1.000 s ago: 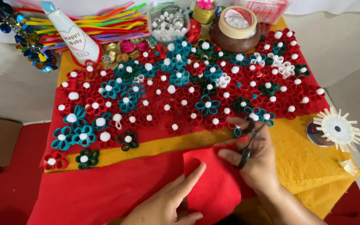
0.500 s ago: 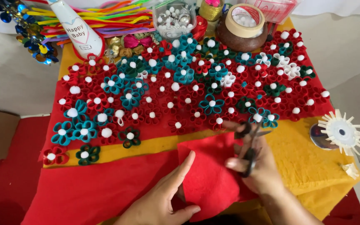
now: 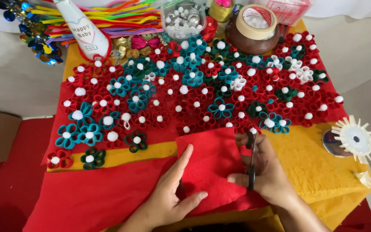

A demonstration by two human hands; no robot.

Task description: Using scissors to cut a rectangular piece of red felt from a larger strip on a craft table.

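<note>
The person's right hand was wrapped around a pair of dark scissors, fingers through the handles, with the blades pointing away toward the far edge of the red felt piece. That piece lay near the front edge of the yellow cloth, partly over a larger red felt sheet. The left hand lay flat on the felt, palm down, fingers released and spread, the index finger stretched toward the piece's far edge and the thumb pointing toward the scissors.

The nearest risk seemed to be the left thumb, which sat close to the handles and in line with the cut; if the felt slipped, the blades might nip it. The felt was soft and looked slightly rumpled under the palm, so it could bunch between the blades and give a ragged or crooked edge. The scissor tips sat just beside the nearest row of felt flowers, red and teal with white pompom centres; a push too far might snag one or knock it out of place. The white spiked disc at the right edge lay well apart and seemed safe.
</note>
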